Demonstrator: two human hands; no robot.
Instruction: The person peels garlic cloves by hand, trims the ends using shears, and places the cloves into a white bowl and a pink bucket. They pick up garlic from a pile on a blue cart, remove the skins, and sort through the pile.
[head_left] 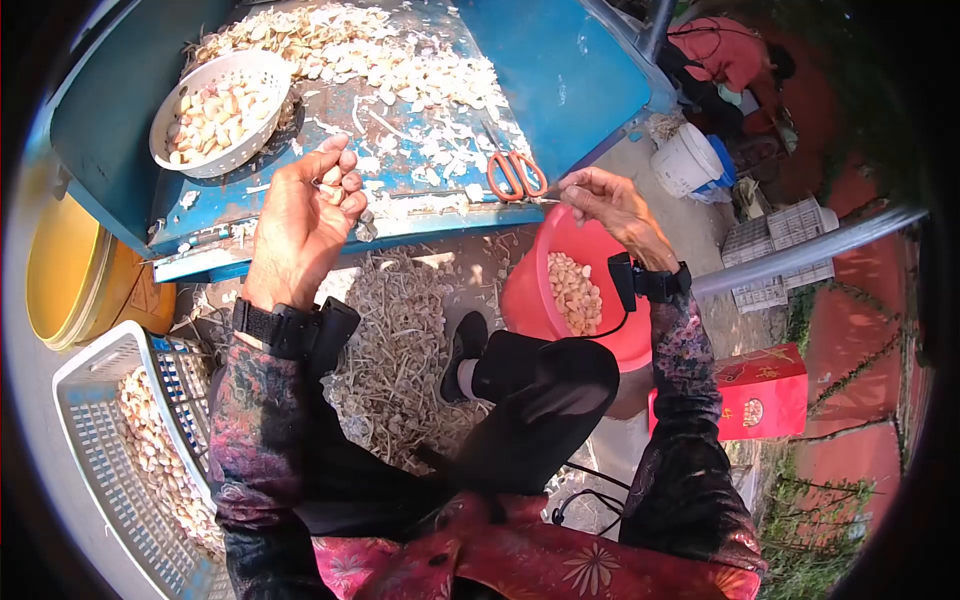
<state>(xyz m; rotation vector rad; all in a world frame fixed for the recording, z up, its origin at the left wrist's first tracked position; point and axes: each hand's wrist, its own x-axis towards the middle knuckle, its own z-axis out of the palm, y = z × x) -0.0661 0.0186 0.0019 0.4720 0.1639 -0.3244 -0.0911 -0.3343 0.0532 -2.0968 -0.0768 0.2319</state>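
My left hand (305,220) is curled palm up over the near edge of the blue metal tray (330,150), with garlic cloves (331,186) held in its bent fingers. Farther right, my right hand (618,208) is closed in a pinch above the pink tub (630,340); what its fingertips hold, if anything, is too small to make out. Just left of it, orange-handled scissors (517,177) lie on the tray, their blades partly among the skins. A white colander (215,165) of cloves stands at the tray's left. Peeled cloves (573,293) lie in the tub.
Garlic skins (360,50) spread across the tray, and dry stalks (400,350) cover the ground. A yellow bucket (70,270) and a crate of garlic (90,440) stand left. At right are a red box (760,395), a metal pole (820,250) and another person (725,55).
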